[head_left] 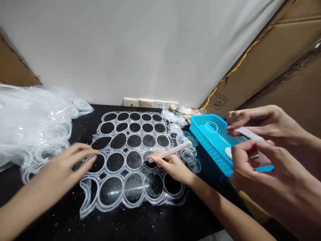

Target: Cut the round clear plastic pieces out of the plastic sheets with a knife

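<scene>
A clear plastic sheet [134, 170] with rows of round holes and pale rings around them lies on the black table. My right hand [173, 164] grips a craft knife [173, 150] with a white wrapped handle, its dark tip pointing down near a hole's rim in the middle of the sheet. My left hand [67, 164] is at the sheet's left edge, thumb and fingers apart, fingertips close to a ring; whether they touch it is unclear. Loose clear discs [187, 144] are scattered along the sheet's right side.
A co-worker's hands [258, 144] at the right hold a white strip over a blue basket [213, 147] with a clear ring in it. More plastic sheets [32, 113] are heaped at the left. Wall sockets [146, 103] and a yellow-red wire [225, 78] are at the back.
</scene>
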Demonstrator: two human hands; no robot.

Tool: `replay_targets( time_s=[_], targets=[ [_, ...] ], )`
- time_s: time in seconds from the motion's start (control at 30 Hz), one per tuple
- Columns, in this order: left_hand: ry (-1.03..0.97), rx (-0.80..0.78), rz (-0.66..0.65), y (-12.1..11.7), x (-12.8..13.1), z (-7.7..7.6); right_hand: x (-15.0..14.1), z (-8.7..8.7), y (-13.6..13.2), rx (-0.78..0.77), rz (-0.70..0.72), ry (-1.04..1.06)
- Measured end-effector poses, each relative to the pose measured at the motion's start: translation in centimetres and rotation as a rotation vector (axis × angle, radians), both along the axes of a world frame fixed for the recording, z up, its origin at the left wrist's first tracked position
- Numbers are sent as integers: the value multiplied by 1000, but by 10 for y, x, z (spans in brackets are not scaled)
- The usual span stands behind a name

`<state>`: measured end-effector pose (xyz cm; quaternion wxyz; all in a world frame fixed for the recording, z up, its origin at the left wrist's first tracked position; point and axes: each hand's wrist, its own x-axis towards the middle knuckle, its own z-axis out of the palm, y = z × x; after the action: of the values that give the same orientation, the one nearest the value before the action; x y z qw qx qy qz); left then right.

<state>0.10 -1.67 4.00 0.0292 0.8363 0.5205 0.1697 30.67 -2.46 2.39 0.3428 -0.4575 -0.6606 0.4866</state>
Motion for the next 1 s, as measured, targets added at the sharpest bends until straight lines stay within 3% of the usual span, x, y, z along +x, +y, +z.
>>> replay_targets(
  time_s=[0.1, 0.17, 0.27, 0.43, 0.6, 0.7, 0.8, 0.87, 1.0],
  targets=[
    [1, 87, -285, -18, 36, -6, -9, 0, 5, 9, 92, -37],
    [82, 152, -372, -28, 57, -14, -12, -2, 7, 21, 134, -63],
    [177, 240, -362, -34, 75, -23, -12, -7, 11, -2, 115, -19],
    [209, 390, -374, -31, 74, -34, -5, -9, 15, -101, 37, 206],
    [286, 541, -440, -24, 74, -45, -5, -3, 10, 6, 84, 116],
    [363, 503, -422, -30, 87, -38, -6, -3, 8, 127, 115, 14],
    [447, 263, -236, -39, 110, -25, -4, -6, 11, 169, 80, -46],
    [471, 212, -201, -42, 124, -20, -3, -8, 14, 159, 58, -64],
    [483, 191, -187, -46, 128, -28, -2, -9, 16, 204, 69, -81]
  ],
)
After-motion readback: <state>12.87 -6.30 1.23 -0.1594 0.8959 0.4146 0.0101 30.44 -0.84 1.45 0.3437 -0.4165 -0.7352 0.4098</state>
